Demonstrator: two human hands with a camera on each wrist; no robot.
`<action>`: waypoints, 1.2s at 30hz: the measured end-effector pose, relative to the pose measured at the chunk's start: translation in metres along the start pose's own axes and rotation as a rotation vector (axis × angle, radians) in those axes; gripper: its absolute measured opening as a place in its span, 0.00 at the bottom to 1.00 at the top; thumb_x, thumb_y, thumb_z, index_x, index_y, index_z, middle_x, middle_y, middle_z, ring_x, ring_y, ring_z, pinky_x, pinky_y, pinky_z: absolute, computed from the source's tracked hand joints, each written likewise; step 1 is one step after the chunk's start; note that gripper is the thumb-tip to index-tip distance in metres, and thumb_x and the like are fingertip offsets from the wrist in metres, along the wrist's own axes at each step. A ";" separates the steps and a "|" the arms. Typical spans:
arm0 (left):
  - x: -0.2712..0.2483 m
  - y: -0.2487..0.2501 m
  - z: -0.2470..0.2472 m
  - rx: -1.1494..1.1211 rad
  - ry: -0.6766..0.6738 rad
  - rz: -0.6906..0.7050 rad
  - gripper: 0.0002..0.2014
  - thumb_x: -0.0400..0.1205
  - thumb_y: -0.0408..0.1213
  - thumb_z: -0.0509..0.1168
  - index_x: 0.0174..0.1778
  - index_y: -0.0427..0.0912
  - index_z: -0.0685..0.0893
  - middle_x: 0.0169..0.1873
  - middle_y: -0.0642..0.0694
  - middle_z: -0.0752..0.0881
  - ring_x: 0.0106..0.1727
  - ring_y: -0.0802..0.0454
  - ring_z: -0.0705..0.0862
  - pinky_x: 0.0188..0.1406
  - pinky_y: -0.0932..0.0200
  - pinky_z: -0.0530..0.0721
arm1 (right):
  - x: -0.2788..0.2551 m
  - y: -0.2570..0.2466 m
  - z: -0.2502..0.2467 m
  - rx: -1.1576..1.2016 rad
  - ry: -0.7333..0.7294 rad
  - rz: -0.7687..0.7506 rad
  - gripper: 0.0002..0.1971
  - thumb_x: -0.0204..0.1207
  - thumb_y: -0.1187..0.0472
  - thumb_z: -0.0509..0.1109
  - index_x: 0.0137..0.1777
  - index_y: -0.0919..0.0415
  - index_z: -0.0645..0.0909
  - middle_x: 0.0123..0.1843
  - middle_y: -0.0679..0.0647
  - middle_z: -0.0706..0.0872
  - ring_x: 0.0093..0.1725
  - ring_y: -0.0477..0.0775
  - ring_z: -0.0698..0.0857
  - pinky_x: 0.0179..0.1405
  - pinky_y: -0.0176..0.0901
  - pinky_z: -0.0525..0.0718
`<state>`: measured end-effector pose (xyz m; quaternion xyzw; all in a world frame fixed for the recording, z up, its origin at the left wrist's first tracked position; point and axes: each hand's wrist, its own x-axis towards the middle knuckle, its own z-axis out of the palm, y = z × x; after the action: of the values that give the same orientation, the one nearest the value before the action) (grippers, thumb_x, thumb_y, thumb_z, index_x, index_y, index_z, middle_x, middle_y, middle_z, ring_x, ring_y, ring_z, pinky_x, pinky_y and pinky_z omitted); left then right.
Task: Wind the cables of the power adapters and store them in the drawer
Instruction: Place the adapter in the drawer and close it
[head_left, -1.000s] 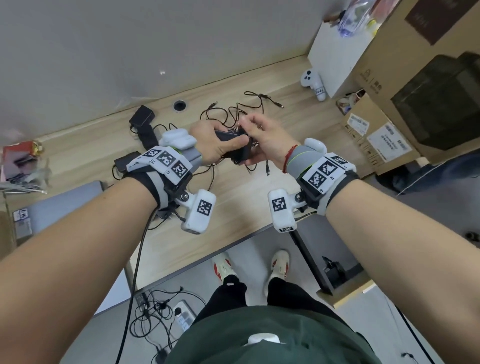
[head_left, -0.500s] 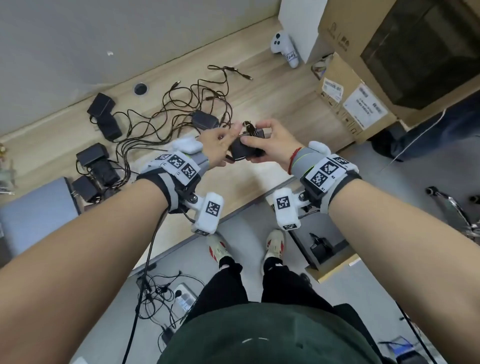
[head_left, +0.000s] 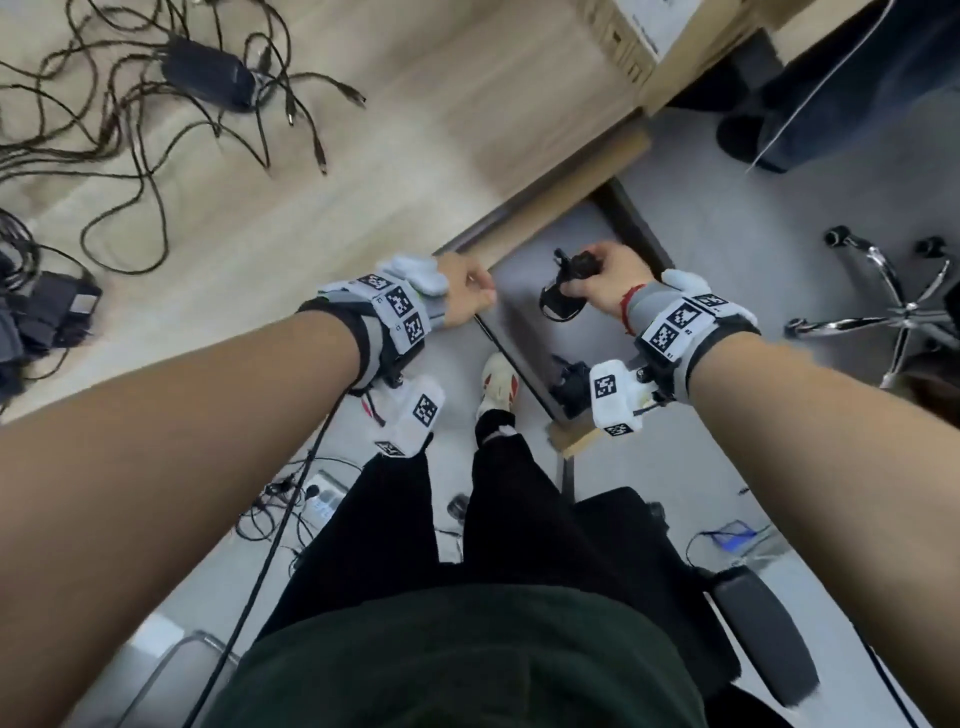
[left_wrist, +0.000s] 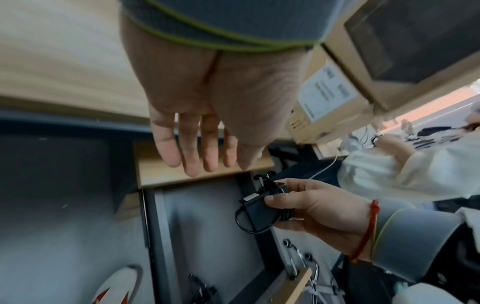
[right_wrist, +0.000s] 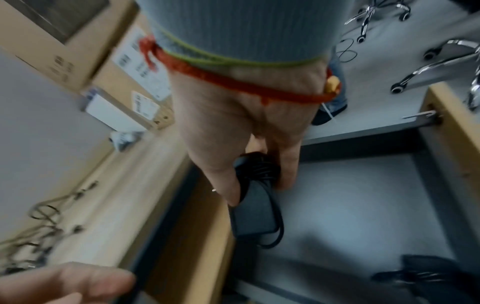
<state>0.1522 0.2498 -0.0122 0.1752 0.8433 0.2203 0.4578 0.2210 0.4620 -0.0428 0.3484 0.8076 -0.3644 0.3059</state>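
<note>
My right hand (head_left: 597, 278) grips a black power adapter (head_left: 563, 293) with its cable wound round it, holding it over the open drawer (head_left: 524, 291) under the desk edge. In the left wrist view the adapter (left_wrist: 261, 209) hangs above the drawer's grey bottom (left_wrist: 202, 216), thumb and fingers curled round the coil. The right wrist view shows the adapter (right_wrist: 253, 214) pointing down into the drawer (right_wrist: 350, 216). A wound adapter (right_wrist: 426, 271) lies in the drawer's near corner. My left hand (left_wrist: 205, 162) is empty, fingers straight, beside the desk's front edge (head_left: 470, 296).
Loose adapters (head_left: 208, 78) and tangled cables (head_left: 130, 156) lie on the wooden desk (head_left: 415, 130), with more adapters piled at the left (head_left: 47, 317). Cardboard boxes (head_left: 623, 41) stand at the desk's right end. A chrome chair base (head_left: 904, 312) is on the floor at right.
My right hand has carried the wound adapter from above the desk down over the open drawer. My left hand let go of it and now hangs empty by the desk edge.
</note>
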 end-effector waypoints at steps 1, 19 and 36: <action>0.008 0.000 0.014 0.018 0.013 -0.017 0.13 0.84 0.43 0.66 0.62 0.43 0.85 0.53 0.46 0.88 0.47 0.51 0.83 0.43 0.62 0.76 | 0.008 0.016 0.001 -0.041 0.019 0.025 0.27 0.70 0.55 0.81 0.68 0.57 0.79 0.64 0.57 0.86 0.64 0.60 0.84 0.66 0.45 0.80; 0.117 -0.013 0.171 0.290 -0.140 -0.071 0.16 0.82 0.44 0.65 0.67 0.50 0.83 0.63 0.45 0.84 0.58 0.46 0.84 0.54 0.56 0.80 | 0.129 0.191 0.061 -0.327 0.023 0.128 0.23 0.70 0.61 0.76 0.63 0.43 0.78 0.64 0.57 0.82 0.62 0.63 0.83 0.67 0.49 0.79; 0.139 -0.012 0.197 0.322 -0.165 -0.111 0.13 0.83 0.42 0.65 0.62 0.49 0.85 0.62 0.47 0.85 0.61 0.45 0.84 0.50 0.61 0.72 | 0.141 0.215 0.084 -0.466 -0.019 0.162 0.27 0.74 0.66 0.69 0.72 0.46 0.74 0.63 0.59 0.77 0.56 0.63 0.84 0.56 0.47 0.83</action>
<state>0.2459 0.3508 -0.2101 0.2166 0.8357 0.0420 0.5029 0.3295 0.5478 -0.2751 0.3285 0.8365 -0.1459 0.4136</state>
